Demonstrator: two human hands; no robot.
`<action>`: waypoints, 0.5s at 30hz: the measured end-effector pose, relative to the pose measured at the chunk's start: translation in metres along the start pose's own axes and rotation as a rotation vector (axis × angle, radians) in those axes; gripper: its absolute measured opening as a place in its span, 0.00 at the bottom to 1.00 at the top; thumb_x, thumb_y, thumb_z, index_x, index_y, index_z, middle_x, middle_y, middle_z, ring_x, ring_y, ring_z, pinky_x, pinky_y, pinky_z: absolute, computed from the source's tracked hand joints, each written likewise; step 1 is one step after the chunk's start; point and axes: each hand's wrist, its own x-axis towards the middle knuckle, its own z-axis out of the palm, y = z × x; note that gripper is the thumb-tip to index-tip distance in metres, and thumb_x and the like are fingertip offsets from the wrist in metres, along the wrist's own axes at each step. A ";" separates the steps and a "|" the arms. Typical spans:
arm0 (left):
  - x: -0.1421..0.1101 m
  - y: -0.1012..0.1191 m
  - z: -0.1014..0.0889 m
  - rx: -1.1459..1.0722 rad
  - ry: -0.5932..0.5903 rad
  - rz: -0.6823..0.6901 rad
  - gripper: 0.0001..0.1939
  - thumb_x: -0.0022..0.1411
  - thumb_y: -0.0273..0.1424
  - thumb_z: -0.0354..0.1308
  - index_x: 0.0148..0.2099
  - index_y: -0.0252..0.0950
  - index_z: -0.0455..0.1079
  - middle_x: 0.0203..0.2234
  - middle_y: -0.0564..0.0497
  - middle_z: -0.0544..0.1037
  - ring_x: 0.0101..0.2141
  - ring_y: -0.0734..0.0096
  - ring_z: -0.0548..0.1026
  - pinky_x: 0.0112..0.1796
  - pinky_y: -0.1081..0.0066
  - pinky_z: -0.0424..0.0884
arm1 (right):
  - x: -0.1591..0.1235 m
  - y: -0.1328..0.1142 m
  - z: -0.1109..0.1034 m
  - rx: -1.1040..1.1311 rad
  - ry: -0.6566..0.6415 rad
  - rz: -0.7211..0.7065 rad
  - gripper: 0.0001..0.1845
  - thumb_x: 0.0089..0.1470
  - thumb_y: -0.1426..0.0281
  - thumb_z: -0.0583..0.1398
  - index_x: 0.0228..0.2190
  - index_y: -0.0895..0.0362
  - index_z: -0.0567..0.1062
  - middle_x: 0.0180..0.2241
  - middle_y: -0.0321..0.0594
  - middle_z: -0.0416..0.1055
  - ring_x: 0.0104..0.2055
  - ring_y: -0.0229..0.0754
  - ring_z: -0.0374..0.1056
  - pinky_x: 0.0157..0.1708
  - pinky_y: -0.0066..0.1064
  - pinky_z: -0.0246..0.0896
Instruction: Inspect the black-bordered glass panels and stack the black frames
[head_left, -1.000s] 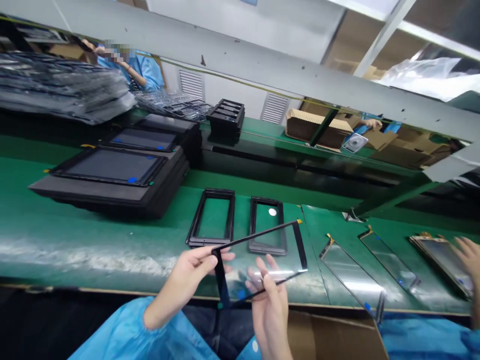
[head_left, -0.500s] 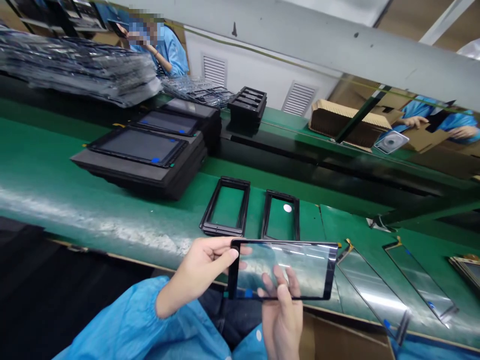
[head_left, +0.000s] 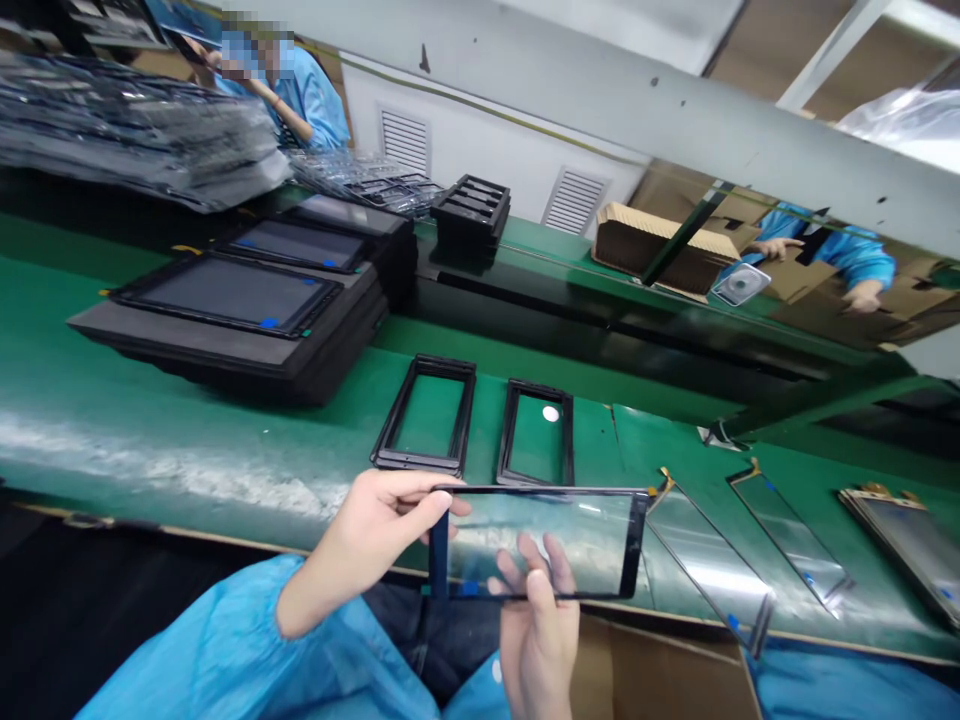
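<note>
Both hands hold a black-bordered clear glass touch panel [head_left: 600,545] over the near edge of the green bench. My left hand [head_left: 375,530] pinches its left end, thumb in front and fingers behind. From below, my right hand [head_left: 536,610] grips the lower edge, its thumb in front and its other fingers showing through the glass. A blue tab sits at the panel's lower left. Just beyond it lie two black rectangular frames, the left frame [head_left: 382,440] and the right frame [head_left: 508,435]. Two more glass panels, a nearer one [head_left: 709,550] and a farther one [head_left: 787,545], lie to the right.
Dark foam trays [head_left: 330,350] bearing screens are stacked at the left, before a pile of plastic-wrapped sheets [head_left: 187,150]. Black trays [head_left: 472,215] stand at the back. More panels [head_left: 900,540] lie far right. An open cardboard box [head_left: 660,670] is below the bench. Two co-workers sit across.
The view has shifted, so the bench and its contents appear farther left. Both hands keep their hold on the touch panel. The co-worker at the right has spread their hands apart.
</note>
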 end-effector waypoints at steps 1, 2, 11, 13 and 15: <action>0.001 -0.001 -0.001 0.031 -0.001 0.019 0.17 0.65 0.40 0.66 0.45 0.32 0.85 0.32 0.42 0.89 0.29 0.58 0.88 0.31 0.69 0.84 | 0.000 0.001 0.001 0.003 0.019 0.003 0.21 0.48 0.58 0.78 0.44 0.44 0.84 0.41 0.37 0.88 0.36 0.50 0.86 0.30 0.34 0.81; 0.002 -0.001 -0.002 0.076 -0.006 0.044 0.16 0.66 0.39 0.65 0.46 0.33 0.85 0.34 0.43 0.90 0.29 0.59 0.88 0.33 0.69 0.84 | 0.000 0.001 0.001 0.002 0.034 0.007 0.23 0.47 0.58 0.79 0.44 0.45 0.83 0.41 0.39 0.88 0.36 0.51 0.86 0.29 0.34 0.81; 0.021 0.029 0.008 0.645 -0.286 0.364 0.16 0.73 0.37 0.58 0.54 0.42 0.86 0.45 0.49 0.89 0.46 0.54 0.87 0.48 0.65 0.79 | -0.004 0.009 0.004 -0.120 -0.058 0.057 0.27 0.47 0.55 0.79 0.44 0.55 0.83 0.40 0.51 0.87 0.37 0.55 0.86 0.31 0.39 0.82; 0.024 0.028 0.009 0.588 -0.315 0.297 0.16 0.73 0.37 0.59 0.50 0.40 0.87 0.40 0.49 0.90 0.37 0.58 0.88 0.38 0.70 0.79 | -0.005 0.010 0.007 -0.123 -0.052 0.065 0.27 0.46 0.55 0.79 0.43 0.56 0.84 0.39 0.51 0.87 0.36 0.54 0.86 0.32 0.38 0.81; 0.023 0.024 0.009 0.512 -0.301 0.212 0.15 0.72 0.37 0.60 0.48 0.39 0.88 0.36 0.48 0.90 0.32 0.61 0.87 0.30 0.73 0.77 | -0.003 0.007 0.007 -0.133 -0.056 0.069 0.28 0.45 0.54 0.79 0.42 0.57 0.84 0.39 0.52 0.87 0.36 0.54 0.86 0.33 0.38 0.81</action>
